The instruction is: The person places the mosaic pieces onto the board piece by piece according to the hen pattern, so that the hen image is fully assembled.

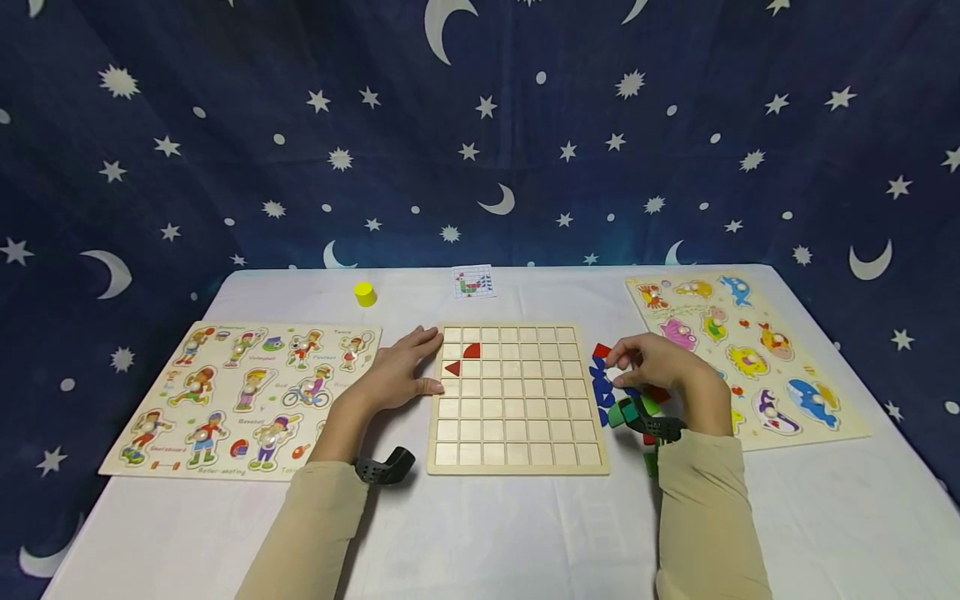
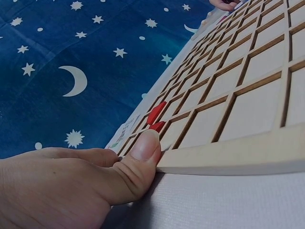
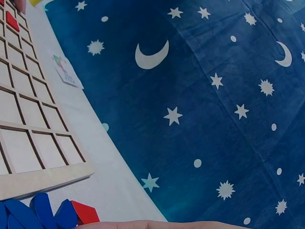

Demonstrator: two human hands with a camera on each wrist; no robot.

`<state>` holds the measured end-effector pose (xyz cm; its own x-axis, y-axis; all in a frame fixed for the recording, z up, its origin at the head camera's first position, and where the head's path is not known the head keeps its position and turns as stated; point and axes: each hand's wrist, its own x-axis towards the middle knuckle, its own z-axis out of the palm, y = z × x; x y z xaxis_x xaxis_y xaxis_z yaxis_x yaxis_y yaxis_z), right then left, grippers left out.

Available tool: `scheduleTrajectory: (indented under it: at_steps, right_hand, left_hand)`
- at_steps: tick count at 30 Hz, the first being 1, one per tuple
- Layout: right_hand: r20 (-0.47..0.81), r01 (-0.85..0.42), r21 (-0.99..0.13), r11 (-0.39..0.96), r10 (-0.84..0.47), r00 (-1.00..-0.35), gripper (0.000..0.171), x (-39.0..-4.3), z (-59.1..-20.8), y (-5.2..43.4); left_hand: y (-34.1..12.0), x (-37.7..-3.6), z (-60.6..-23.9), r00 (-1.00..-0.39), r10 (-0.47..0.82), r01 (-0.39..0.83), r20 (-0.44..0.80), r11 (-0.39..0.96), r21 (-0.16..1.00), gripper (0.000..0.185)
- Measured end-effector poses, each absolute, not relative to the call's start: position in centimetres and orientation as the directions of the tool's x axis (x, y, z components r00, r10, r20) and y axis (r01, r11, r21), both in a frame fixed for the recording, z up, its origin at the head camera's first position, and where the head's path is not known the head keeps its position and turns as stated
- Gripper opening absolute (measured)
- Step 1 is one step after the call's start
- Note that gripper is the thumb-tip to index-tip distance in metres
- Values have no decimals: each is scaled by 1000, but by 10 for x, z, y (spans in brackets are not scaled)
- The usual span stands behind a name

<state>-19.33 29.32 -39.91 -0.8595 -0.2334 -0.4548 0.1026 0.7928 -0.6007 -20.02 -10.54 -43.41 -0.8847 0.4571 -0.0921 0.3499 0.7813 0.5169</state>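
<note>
- Far left on the white table (image 1: 480, 533): a sports figure puzzle board (image 1: 240, 396), its shaped recesses filled with small athlete pieces.
- Behind it, towards the backdrop: a yellow cap (image 1: 365, 293), standing alone.
- Next, the left hand (image 1: 397, 375): released, fingers straight and flat on the table, thumb (image 2: 143, 152) pressed against the left edge of the wooden grid tray (image 1: 517, 450).
- In the tray: two red pieces only, a red triangle (image 1: 452, 368) in the leftmost column and a red quarter-round (image 1: 472, 351) one cell up and to the right; all other cells bare wood.
- Beyond the tray's far edge: a small pattern card (image 1: 473, 282), lying flat.
- Just right of the tray: a loose pile of pieces (image 1: 603, 387) in blue, red and green, on the cloth, outside any cell.
- Over that pile, the right hand (image 1: 656, 367): fingers curled, tips close together; grasping a piece or not, cannot tell.
- Far right: an animal puzzle board (image 1: 825, 425), recesses filled with sea creatures.
</note>
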Motion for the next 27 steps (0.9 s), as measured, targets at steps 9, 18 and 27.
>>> scheduleTrajectory:
  at_steps: [9, 18, 27]
  right_hand:
    - [-442, 84, -574, 815, -222, -869, 22, -194, -401, 292]
    - [-460, 108, -576, 811, -212, -862, 25, -194, -399, 290]
    - [-445, 61, -566, 822, -242, -862, 20, -195, -399, 291]
  left_hand:
    - [-106, -200, -435, -885, 456, 350, -92, 782, 516, 85]
    - [-105, -200, -435, -887, 454, 348, -89, 782, 517, 84]
    - [-105, -200, -434, -889, 451, 350, -82, 783, 514, 85]
